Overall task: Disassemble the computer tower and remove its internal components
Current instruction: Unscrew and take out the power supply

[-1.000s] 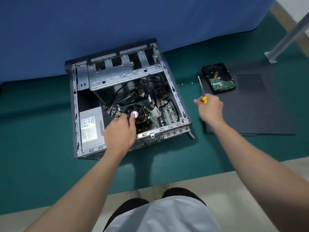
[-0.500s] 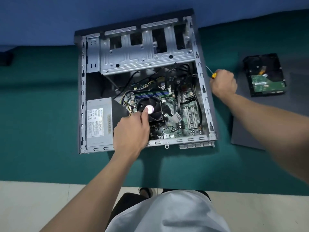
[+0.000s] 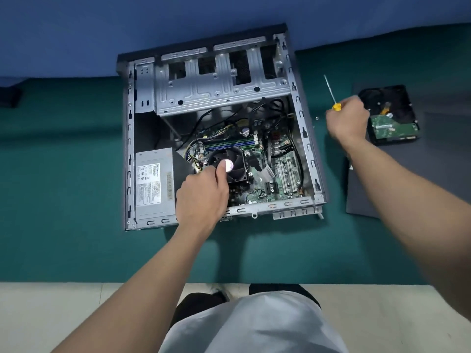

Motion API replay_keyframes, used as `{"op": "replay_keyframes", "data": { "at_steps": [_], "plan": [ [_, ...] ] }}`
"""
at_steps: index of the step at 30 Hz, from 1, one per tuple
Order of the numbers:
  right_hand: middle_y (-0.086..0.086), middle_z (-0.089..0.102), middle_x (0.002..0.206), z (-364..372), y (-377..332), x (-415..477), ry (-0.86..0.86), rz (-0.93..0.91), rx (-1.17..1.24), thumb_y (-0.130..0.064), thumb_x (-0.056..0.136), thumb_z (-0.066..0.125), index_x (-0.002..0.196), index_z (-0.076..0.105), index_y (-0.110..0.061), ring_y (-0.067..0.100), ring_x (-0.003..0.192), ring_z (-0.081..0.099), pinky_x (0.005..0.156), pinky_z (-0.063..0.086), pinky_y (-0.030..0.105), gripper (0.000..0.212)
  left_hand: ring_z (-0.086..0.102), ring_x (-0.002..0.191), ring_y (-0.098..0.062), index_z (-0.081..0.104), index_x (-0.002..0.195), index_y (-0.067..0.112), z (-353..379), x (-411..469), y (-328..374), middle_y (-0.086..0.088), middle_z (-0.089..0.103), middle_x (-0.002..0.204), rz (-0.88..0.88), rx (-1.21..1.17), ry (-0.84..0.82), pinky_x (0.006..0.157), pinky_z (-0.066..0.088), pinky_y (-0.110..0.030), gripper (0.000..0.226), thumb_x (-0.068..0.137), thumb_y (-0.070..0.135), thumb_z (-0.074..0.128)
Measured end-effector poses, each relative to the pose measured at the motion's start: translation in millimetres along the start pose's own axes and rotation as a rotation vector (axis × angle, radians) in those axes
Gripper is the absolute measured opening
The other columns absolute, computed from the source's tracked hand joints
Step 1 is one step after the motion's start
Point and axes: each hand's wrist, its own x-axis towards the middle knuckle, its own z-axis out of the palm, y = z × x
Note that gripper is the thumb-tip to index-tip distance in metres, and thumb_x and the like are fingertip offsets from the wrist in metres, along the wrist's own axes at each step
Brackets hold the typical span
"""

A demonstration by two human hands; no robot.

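Note:
An open computer tower (image 3: 303,128) lies on its side on the green mat, its drive cage toward the far end. Inside sit a grey power supply (image 3: 153,184), a green motherboard (image 3: 277,174) and a black CPU fan (image 3: 235,163). My left hand (image 3: 204,194) is over the fan with its fingers curled, the thumb touching the fan's white hub. To the right of the case, my right hand (image 3: 348,118) grips a yellow-handled screwdriver (image 3: 331,94), its shaft pointing away from me.
A removed hard drive (image 3: 392,118), circuit board up, lies on the dark side panel (image 3: 367,200) right of the case. Small screws (image 3: 316,118) lie on the mat beside the case wall. A blue cloth rises behind the tower. Pale floor runs along the mat's near edge.
My right hand with the screwdriver drew back from the case's right wall toward the hard drive, after coming in close half a second earlier. My left hand stays on the fan.

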Motion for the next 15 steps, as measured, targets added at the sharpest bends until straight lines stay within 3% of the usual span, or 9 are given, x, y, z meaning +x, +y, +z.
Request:
{"op": "replay_keyframes", "data": {
  "at_steps": [4, 6, 8, 11, 15],
  "plan": [
    [0.012, 0.063, 0.109, -37.1, -11.3, -38.7, 0.038, -0.046, 0.121, -0.016, 0.085, 0.053, 0.108, 0.057, -0.010, 0.026, 0.091, 0.052, 0.075, 0.037, 0.024, 0.025, 0.056, 0.066, -0.035, 0.059, 0.080, 0.012, -4.9, -7.3, -2.8, -0.012, 0.063, 0.068, 0.072, -0.105, 0.079, 0.063, 0.047, -0.042, 0.047, 0.101, 0.045, 0.032],
    [0.009, 0.065, 0.102, -50.0, -16.5, -71.3, 0.036, -0.087, 0.193, -0.018, 0.084, 0.056, 0.099, 0.056, -0.016, 0.025, 0.088, 0.054, 0.075, 0.042, 0.028, 0.015, 0.061, 0.073, -0.034, 0.061, 0.091, 0.011, -6.5, -11.8, -8.1, -0.011, 0.067, 0.077, 0.131, -0.153, 0.092, 0.067, 0.050, -0.043, 0.038, 0.101, 0.038, 0.038],
    [0.006, 0.067, 0.093, -56.9, -21.4, -112.6, 0.017, -0.136, 0.284, -0.022, 0.086, 0.060, 0.094, 0.057, -0.017, 0.026, 0.084, 0.064, 0.077, 0.051, 0.037, 0.010, 0.063, 0.085, -0.027, 0.062, 0.105, 0.010, -8.8, -18.7, -16.1, -0.008, 0.069, 0.093, 0.200, -0.221, 0.087, 0.077, 0.050, -0.037, 0.024, 0.100, 0.027, 0.046],
    [-0.002, 0.068, 0.077, -55.5, -33.1, -186.7, -0.016, -0.216, 0.378, -0.028, 0.089, 0.060, 0.091, 0.062, -0.020, 0.009, 0.059, 0.067, 0.063, 0.054, 0.032, 0.009, 0.056, 0.105, -0.022, 0.058, 0.121, 0.005, -17.4, -34.8, -36.2, -0.008, 0.065, 0.112, 0.266, -0.292, 0.092, 0.089, 0.037, -0.023, 0.026, 0.098, 0.013, 0.050],
    [-0.004, 0.066, 0.077, -31.9, -47.6, -283.8, -0.198, -0.239, 0.480, -0.031, 0.094, 0.053, 0.093, 0.063, -0.024, 0.015, 0.068, 0.065, 0.066, 0.052, 0.038, 0.013, 0.046, 0.103, -0.021, 0.059, 0.114, 0.001, -33.8, -60.7, -80.5, -0.011, 0.060, 0.110, 0.201, -0.305, 0.234, 0.087, 0.027, -0.016, 0.021, 0.094, 0.004, 0.054]
  ]
}}
